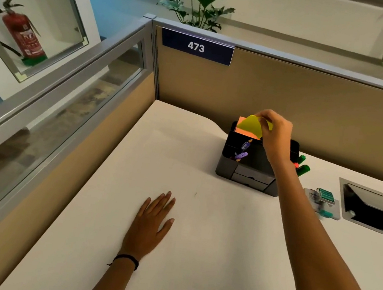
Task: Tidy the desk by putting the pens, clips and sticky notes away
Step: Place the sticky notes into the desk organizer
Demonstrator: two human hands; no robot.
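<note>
My right hand [274, 135] pinches a yellow sticky note [254, 126] just above the back of a black desk organiser [249, 171]. An orange sticky pad [244, 130] stands upright in the organiser's rear slot, right behind the yellow note. Purple and blue clips [242, 152] lie in the organiser's left compartment. Green markers [303, 166] poke out to the organiser's right, partly hidden by my forearm. My left hand [152, 224] rests flat on the white desk [98, 218], fingers straight, holding nothing.
A small pack with teal items [324, 201] lies right of the organiser. A recessed cable tray [375, 211] opens at the desk's right. Beige partition walls [293, 98] close the back and left sides. The organiser has two small drawers at its front.
</note>
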